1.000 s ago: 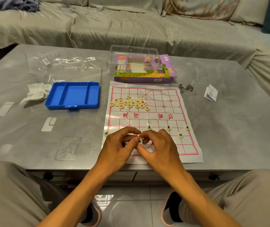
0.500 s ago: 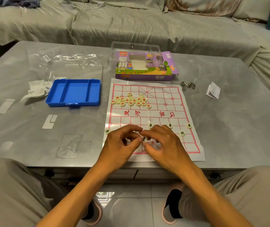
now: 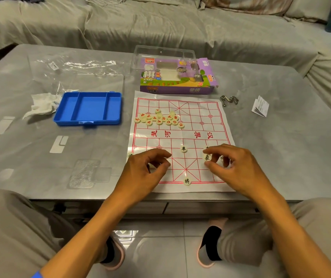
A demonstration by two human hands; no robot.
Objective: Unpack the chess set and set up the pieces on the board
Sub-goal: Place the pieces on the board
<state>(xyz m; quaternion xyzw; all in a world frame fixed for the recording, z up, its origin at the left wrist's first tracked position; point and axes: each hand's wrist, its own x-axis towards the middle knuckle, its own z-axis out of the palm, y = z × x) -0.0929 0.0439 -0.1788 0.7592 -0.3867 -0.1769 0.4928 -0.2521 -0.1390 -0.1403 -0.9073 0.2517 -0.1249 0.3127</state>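
Chess pieces, small cream discs with inked characters, sit in two groups on the thin white sheet board with red grid lines (image 3: 216, 121) that lies flat on the grey glossy surface (image 3: 281, 157). The red-lettered pieces (image 3: 158, 118) lie in a loose heap on the far half, probably tipped out there to be sorted later, while the black-lettered ones are being placed on the near half: one disc (image 3: 187, 181) rests on the middle of the near edge line and another (image 3: 183, 149) stands a few rows up. The right hand (image 3: 239, 167) pinches a black-lettered disc (image 3: 207, 157) between thumb and forefinger, lettered face up, apparently to read it and seat it on a crossing. The left hand (image 3: 146, 169) curls with fingertips close together over the left side; whether it holds a piece I cannot tell. Beside the board, the empty blue plastic compartment tray (image 3: 88, 108) and the purple printed cardboard box (image 3: 177, 77) with its clear lid lie pushed aside.
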